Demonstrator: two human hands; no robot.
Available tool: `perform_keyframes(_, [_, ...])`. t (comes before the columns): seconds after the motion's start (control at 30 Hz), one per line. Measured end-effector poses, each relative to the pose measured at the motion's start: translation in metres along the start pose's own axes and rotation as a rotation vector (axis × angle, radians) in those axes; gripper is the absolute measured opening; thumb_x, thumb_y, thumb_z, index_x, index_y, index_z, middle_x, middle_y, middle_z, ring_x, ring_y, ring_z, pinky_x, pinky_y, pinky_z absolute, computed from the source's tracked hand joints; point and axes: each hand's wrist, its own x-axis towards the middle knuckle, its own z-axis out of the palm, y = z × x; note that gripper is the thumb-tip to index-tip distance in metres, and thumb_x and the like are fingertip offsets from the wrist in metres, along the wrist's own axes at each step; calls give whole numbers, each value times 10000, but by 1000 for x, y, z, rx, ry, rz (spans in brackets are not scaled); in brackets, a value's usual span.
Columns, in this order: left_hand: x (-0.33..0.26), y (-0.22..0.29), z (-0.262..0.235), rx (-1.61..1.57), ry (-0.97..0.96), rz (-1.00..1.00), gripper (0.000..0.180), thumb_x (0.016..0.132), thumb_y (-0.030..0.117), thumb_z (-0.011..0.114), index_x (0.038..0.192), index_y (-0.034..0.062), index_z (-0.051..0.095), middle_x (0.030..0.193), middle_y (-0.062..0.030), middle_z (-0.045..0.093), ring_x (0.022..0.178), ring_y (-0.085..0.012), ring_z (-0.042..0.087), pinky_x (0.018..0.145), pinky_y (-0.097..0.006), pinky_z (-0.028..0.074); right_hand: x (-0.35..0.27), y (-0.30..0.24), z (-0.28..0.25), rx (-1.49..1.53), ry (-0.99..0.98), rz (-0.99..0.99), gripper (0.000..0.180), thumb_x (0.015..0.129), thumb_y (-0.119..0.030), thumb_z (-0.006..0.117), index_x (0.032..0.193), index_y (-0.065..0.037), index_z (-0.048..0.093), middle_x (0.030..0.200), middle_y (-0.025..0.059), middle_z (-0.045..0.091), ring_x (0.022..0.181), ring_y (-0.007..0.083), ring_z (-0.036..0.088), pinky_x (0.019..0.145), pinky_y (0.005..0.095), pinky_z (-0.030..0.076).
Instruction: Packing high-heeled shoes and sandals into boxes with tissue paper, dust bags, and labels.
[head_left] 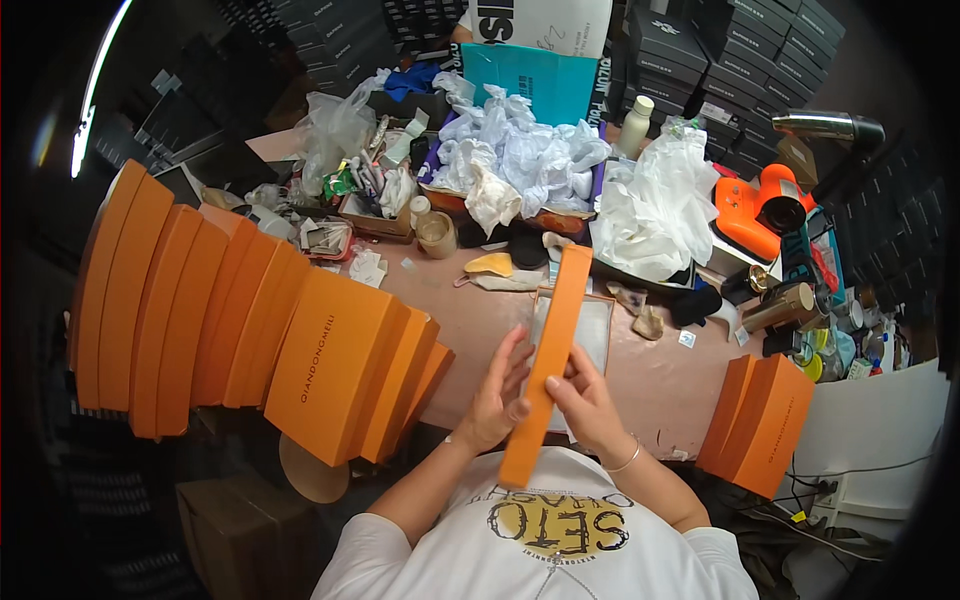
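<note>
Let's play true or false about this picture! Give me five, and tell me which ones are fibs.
1. The right hand holds a long orange cardboard piece. True.
2. The left hand is squeezed into a fist. False: its fingers are stretched out.
3. Orange boxes stand at both left and right. True.
4. The person's shirt is all black. False: it is white with a printed design.
5. The bright orange device is on the left. False: it is on the right.
</note>
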Motion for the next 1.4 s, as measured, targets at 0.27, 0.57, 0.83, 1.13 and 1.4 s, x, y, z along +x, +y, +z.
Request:
perform_keyframes(0.27, [8,9,11,-321,35,-94,750,842,2,607,1470,31,197,1322,-114,464,1198,-192,475,1008,-316,381,-34,-46,-51,-737,-215,-254,383,815,91,484,1166,-2,607,1076,129,619,915,219,612,816,294,486])
perform_keyframes(0.57, [35,29,-14,-230,511,-55,482,834,3,514,1301,-60,414,1153,-148,590,1011,-188,614,886,-308,499,-57,30,-210,-859,568,-179,532,939,-129,529,1419,-12,331,1304,139,498,1160,210,494,966,342,437])
perform_keyframes(0.83, [42,-57,29,-192,475,-308,545,823,-33,482,1355,-61,369,1240,-144,545,1102,-177,559,919,-297,461,-36,151,-151,-413,-262,155,440,942,-222,525,1335,-43,440,1330,180,498,1181,326,503,977,383,426])
perform_keyframes(1.13, [25,-162,-20,658,184,-360,760,833,94,585,1446,-49,159,1370,-300,376,1236,-423,429,1020,-439,370,-13,-26,-102,-1179,-427,332,419,898,-270,574,1245,-38,536,1299,195,514,1172,366,506,984,423,413])
perform_keyframes(1.4, [262,-1,-174,901,266,182,280,845,135,617,1074,-28,620,1075,-203,623,1009,-341,599,879,-380,467,62,129,-102,-1718,-6,-10,646,867,-436,579,1391,-96,415,1460,276,267,1363,463,202,1090,612,119])
